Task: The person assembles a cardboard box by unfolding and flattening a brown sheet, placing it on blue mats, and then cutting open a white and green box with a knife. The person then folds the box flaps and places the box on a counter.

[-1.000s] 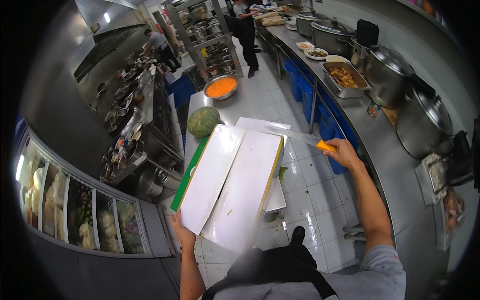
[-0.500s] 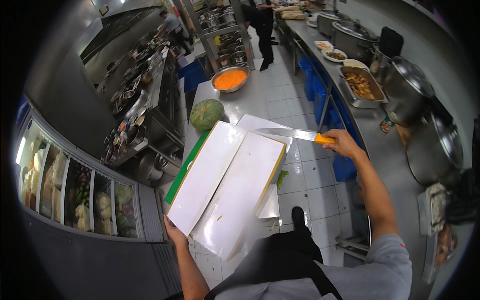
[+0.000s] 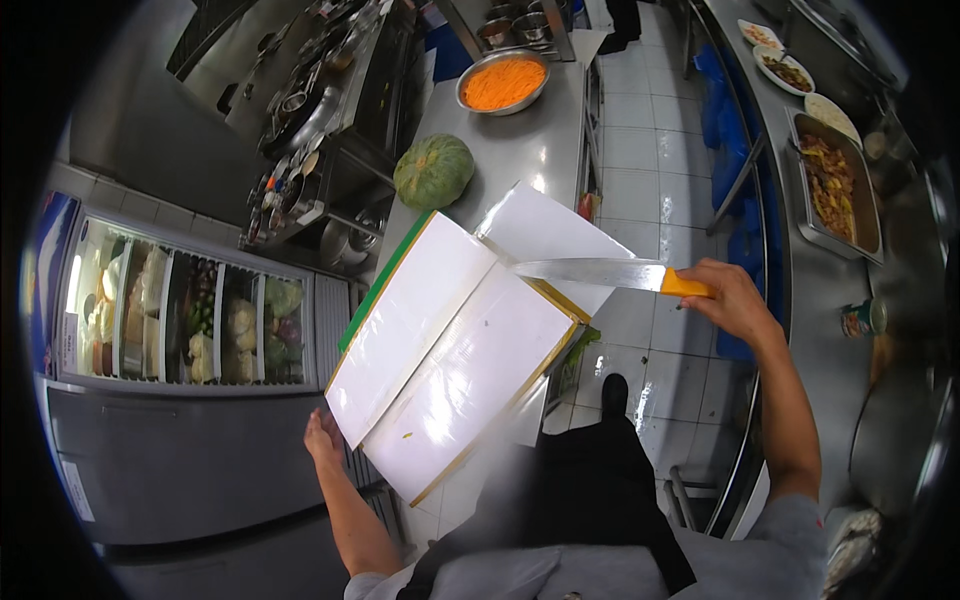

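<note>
A white, glossy cardboard box (image 3: 465, 375) with brown edges lies in front of me; its two top flaps meet along a seam. My right hand (image 3: 735, 300) grips a knife (image 3: 610, 272) by its orange handle. The long blade points left, its tip over the far right edge of the box. My left hand (image 3: 322, 438) is beside the box's near left corner, fingers apart; whether it touches the box I cannot tell. A green board edge (image 3: 385, 280) shows along the box's left side. Beyond the blade lies a white flat panel (image 3: 545, 232).
A green pumpkin (image 3: 434, 172) and a steel bowl of shredded orange food (image 3: 503, 85) stand on the steel table (image 3: 545, 150). At right, a counter (image 3: 755, 60) carries dishes and a deep food pan (image 3: 840, 190). A glass-fronted fridge (image 3: 190, 310) stands at left.
My left hand's fingers have come out from the box's corner and show beside it. The view has shifted, so the table things appear larger. The knife stays in my right hand over the box's edge.
</note>
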Demonstrator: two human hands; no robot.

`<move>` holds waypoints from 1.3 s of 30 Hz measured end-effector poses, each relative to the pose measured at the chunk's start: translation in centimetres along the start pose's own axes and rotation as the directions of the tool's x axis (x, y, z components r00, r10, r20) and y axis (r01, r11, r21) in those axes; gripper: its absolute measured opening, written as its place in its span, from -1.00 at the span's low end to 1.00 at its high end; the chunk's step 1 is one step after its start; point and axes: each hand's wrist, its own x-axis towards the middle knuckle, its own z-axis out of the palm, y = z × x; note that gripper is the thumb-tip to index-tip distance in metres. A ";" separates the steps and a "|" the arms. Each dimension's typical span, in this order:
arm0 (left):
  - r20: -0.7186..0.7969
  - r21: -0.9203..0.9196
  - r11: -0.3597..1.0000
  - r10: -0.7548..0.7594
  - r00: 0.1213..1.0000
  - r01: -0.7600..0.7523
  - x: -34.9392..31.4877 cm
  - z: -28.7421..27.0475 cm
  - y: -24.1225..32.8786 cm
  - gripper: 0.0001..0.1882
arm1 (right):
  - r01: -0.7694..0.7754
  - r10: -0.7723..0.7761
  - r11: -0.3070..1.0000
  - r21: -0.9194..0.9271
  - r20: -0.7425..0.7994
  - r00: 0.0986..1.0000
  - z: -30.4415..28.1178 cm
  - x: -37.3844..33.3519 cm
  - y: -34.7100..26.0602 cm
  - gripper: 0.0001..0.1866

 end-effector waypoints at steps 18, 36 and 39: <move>0.754 0.320 -0.010 0.608 0.249 -0.947 -17.7 28.8 5.5 -0.57 | 0.019 -0.017 0.998 -0.062 0.030 0.999 -2.4 2.9 -0.2 -0.56; 0.755 0.350 0.055 0.574 0.317 -0.935 -16.8 28.6 3.0 -0.45 | 0.032 -0.021 0.984 -0.177 0.063 0.998 0.2 3.5 -2.7 -0.59; 0.741 0.297 0.056 0.617 0.267 -0.953 -15.8 28.9 2.1 -0.47 | -0.013 0.025 0.985 -0.171 0.072 0.997 2.0 3.6 -3.3 -0.58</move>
